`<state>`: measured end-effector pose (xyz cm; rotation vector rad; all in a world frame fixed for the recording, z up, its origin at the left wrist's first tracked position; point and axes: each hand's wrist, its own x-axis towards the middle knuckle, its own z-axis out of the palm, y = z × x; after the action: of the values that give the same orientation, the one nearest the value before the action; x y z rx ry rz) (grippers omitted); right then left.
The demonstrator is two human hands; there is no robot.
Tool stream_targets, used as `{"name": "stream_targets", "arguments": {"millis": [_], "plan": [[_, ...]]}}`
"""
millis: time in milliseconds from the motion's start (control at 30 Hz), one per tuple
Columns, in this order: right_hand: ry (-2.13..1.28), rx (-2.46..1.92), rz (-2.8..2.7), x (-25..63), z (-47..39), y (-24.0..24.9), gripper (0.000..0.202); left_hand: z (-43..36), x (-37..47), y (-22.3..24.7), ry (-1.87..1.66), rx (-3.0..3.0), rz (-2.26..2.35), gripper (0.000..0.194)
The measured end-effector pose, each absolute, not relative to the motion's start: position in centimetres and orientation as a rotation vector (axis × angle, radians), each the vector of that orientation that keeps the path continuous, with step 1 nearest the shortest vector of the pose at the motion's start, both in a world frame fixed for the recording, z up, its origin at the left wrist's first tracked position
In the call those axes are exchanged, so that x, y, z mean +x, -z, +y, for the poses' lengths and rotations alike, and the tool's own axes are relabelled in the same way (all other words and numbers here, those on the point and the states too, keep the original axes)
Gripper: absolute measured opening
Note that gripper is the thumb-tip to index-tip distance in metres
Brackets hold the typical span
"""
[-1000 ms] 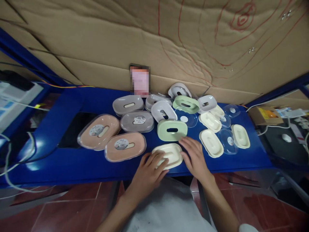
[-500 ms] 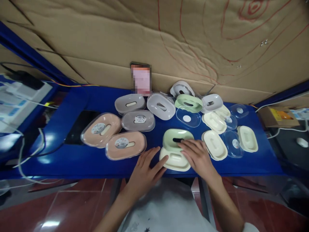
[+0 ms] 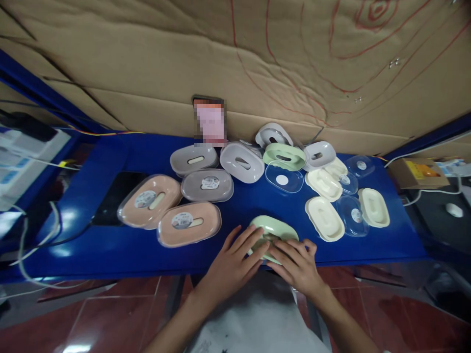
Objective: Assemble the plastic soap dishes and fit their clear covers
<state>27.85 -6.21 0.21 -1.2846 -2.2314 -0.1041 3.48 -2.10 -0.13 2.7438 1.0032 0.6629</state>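
Observation:
A pale green oval dish (image 3: 274, 224) lies at the table's front edge, close to my body. My left hand (image 3: 241, 252) rests on its left side with the fingers spread across it. On the right side of the same dish lies my right hand (image 3: 296, 257), its fingers stretched over the middle. The cream tray is hidden beneath the green dish and my hands. Left of my hands sits a labelled peach dish (image 3: 191, 228). Farther right are a cream tray (image 3: 326, 219) and a clear lid (image 3: 351, 215).
Grey dishes (image 3: 208, 185) and another green dish (image 3: 289, 149) stand farther back. A phone (image 3: 210, 120) leans on the cardboard wall. White cables (image 3: 55, 233) hang at the left. A small box (image 3: 417, 172) sits at the right.
The green dish has moved toward me and now covers the cream tray. My left hand has moved onto it; my right hand has come lower with it.

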Motion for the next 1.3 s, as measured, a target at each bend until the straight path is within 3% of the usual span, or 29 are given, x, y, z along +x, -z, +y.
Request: {"name": "stream_targets", "arguments": {"millis": [300, 533, 800, 1033, 1200, 1300], "plan": [[-0.261, -1.28, -2.523, 29.2, -5.1, -2.0, 0.046, -1.4, 2.5, 0.1, -0.726, 2.771, 1.041, 0.031], [-0.439, -1.09, -2.447, 29.5, -2.5, -1.7, 0.047, -1.8, 2.1, -0.4, -0.791, 2.748, 1.134, 0.033], [-0.314, -1.133, -2.433, 31.7, -2.4, -2.2, 0.051, -1.0, 3.6, -0.5, -0.782, 2.786, 1.059, 0.037], [-0.326, -1.139, -2.526, 31.0, -3.2, -1.3, 0.05, -0.8, 3.4, -0.2, -0.77, 2.752, 1.053, 0.017], [-0.4, -1.133, -2.511, 30.5, -1.7, -1.7, 0.047, -0.8, 2.9, -0.4, -0.724, 2.735, 1.081, 0.017], [-0.245, -1.325, -2.346, 30.8, 1.7, -1.8, 0.045, -0.9, 2.7, -0.5, -0.768, 2.69, 1.153, 0.017]]}}
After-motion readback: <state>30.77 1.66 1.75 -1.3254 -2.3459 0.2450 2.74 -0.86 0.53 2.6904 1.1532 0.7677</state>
